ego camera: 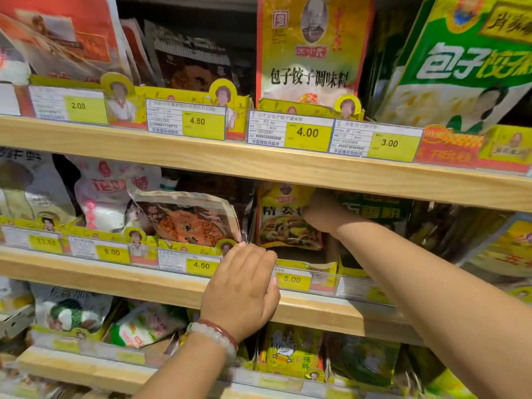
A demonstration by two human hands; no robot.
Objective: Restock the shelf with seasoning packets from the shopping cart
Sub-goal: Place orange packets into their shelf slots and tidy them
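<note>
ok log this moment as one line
stage: placing | right hand: holds yellow ginger packet in middle shelf slot | left hand: open, resting on shelf edge by 4.50 tag | cart: not in view

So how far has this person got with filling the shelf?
Mid-job, it seems. The middle shelf already holds rows of packets, like the brown packet above the 4.50 tag. Right now the right hand is at a yellow packet in the slot above the 5.00 tag, while the left hand rests on the shelf edge. The cart is out of view, so what remains is unknown.
</note>
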